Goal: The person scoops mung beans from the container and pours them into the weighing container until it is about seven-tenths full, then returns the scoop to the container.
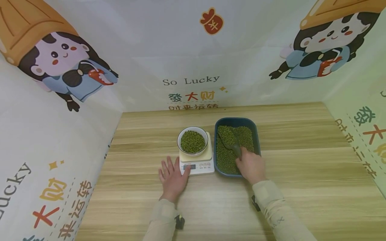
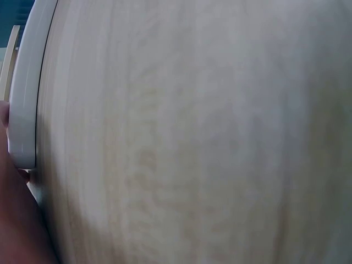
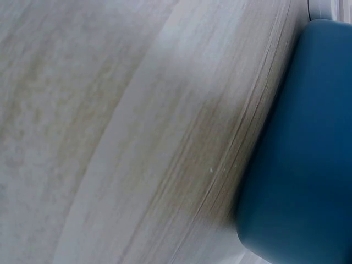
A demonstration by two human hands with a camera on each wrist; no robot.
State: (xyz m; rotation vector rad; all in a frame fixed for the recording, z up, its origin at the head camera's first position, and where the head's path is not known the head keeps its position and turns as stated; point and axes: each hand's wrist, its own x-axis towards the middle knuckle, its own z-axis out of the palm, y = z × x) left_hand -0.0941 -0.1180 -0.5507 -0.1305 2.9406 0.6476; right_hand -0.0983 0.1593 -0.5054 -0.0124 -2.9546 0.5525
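Observation:
My right hand grips the handle of a dark green scoop over the near right part of a blue bin. The scoop's blade lies among green mung beans in the bin, with beans on it. To the left, a white bowl of green beans sits on a kitchen scale. My left hand rests flat with fingers spread at the scale's left front corner, thumb over its display edge. In the right wrist view only the bin's outer wall shows, not the hand.
Bin and scale stand side by side on a wood-grain table. Printed sheeting with cartoon figures and lettering walls in the back and both sides. The scale's white side edges the left wrist view.

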